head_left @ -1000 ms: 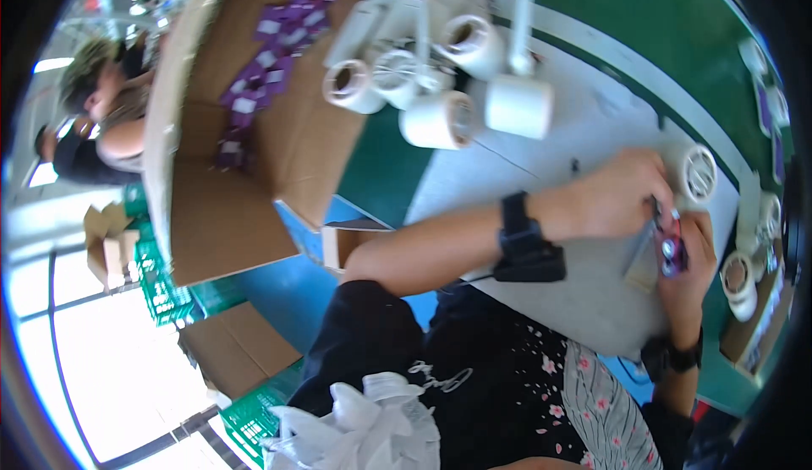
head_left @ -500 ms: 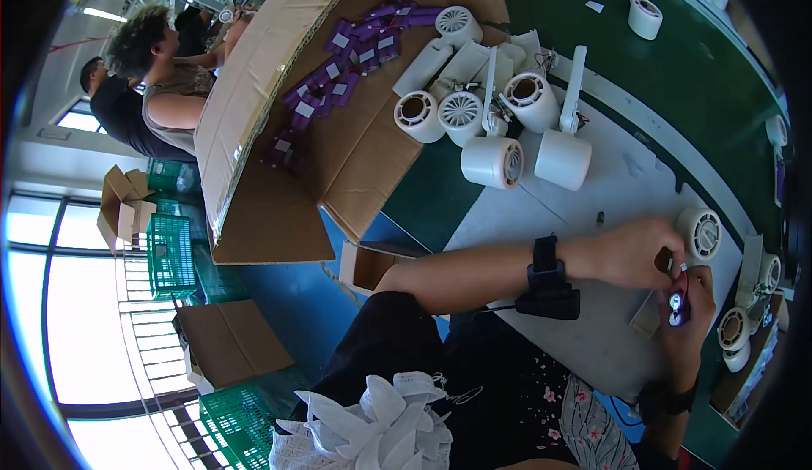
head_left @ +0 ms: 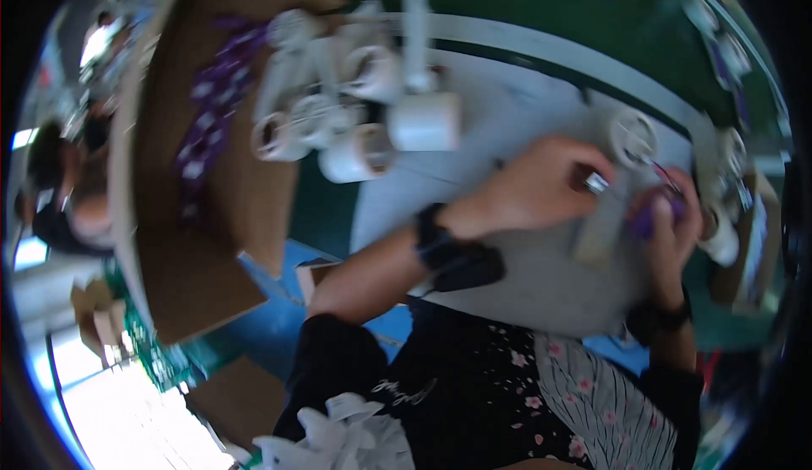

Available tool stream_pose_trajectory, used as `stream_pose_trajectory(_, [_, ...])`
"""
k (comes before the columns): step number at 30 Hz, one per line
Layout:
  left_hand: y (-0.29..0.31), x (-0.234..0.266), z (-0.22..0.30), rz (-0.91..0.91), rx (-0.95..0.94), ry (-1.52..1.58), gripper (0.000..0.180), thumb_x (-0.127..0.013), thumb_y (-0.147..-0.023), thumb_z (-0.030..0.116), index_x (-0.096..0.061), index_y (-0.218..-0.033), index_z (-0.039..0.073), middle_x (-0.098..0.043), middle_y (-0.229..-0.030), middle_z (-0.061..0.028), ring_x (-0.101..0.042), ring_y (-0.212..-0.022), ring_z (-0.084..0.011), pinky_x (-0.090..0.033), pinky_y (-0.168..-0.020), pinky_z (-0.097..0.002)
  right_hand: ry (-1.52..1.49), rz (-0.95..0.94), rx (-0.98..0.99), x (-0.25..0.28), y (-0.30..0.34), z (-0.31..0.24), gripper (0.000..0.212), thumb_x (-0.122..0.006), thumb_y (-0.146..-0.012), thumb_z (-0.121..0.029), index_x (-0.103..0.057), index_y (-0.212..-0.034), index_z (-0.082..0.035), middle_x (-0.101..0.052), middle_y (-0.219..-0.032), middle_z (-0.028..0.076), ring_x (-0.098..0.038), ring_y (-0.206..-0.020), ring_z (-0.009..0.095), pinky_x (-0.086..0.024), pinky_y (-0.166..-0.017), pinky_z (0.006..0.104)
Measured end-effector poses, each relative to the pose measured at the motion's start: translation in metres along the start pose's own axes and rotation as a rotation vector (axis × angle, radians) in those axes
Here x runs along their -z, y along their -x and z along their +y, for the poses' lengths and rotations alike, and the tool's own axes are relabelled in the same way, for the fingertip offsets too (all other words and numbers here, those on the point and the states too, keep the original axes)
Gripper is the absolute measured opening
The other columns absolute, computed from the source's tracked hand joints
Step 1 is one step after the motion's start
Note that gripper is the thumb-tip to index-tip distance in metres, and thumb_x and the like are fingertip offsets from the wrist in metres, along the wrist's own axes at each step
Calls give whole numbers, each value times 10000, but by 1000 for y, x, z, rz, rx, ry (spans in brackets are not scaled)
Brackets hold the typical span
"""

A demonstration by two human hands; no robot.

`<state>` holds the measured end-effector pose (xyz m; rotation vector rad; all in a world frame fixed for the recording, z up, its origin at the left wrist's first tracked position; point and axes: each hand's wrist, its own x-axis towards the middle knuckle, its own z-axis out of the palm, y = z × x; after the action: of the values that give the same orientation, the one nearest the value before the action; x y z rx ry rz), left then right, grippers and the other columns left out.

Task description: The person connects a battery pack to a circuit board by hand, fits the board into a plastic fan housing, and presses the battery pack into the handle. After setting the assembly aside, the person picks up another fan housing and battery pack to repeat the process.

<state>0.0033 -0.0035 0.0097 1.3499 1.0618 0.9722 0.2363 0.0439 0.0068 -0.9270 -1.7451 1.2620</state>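
Note:
My right hand (head_left: 679,216) is closed around a purple battery pack (head_left: 656,215), from which a thin red wire (head_left: 664,174) runs toward a white handheld fan (head_left: 633,138). The fan lies on the grey work surface between my hands, its pale handle (head_left: 602,229) pointing toward me. My left hand (head_left: 550,184) curls beside it, fingers closed on a small dark piece with a shiny silver end (head_left: 595,183). Motion blur hides what that piece is and whether the wire joins the fan.
Several white fan parts (head_left: 425,122) are heaped at the left of the grey work surface (head_left: 491,106). Beyond them stands a large cardboard box (head_left: 152,275) with purple packs (head_left: 207,115) inside. More fan parts and a small carton (head_left: 753,250) sit at the right. Another person (head_left: 80,191) is at far left.
The whole view has swung, so everything sits further left. My hands have moved apart, the left one drawing away from the pack in my right. The pack has turned, showing its purple side.

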Motion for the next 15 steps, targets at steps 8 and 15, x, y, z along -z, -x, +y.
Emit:
stream_pose_trajectory(8, [0,1,10,-37,204,66,237,-717,-830,37,-648,-1053,-5,-664,-918,-50,-603,-797,-78,-512,-709,-230,-55,-84,-80,-8,-4,-14,244,-621,-885,-70,-536,-1104,-5,-624,-796,72,-600,-703,126,-486,-649,258])
stream_pose_trajectory(15, [-2,-9,8,37,-76,-175,197,-737,-839,81,-669,-996,-16,-668,-913,-53,-601,-752,-82,-503,-658,-221,306,-117,176,-10,-8,-17,189,-723,-800,-43,-647,-969,-5,-661,-831,78,-624,-708,137,-492,-638,255])
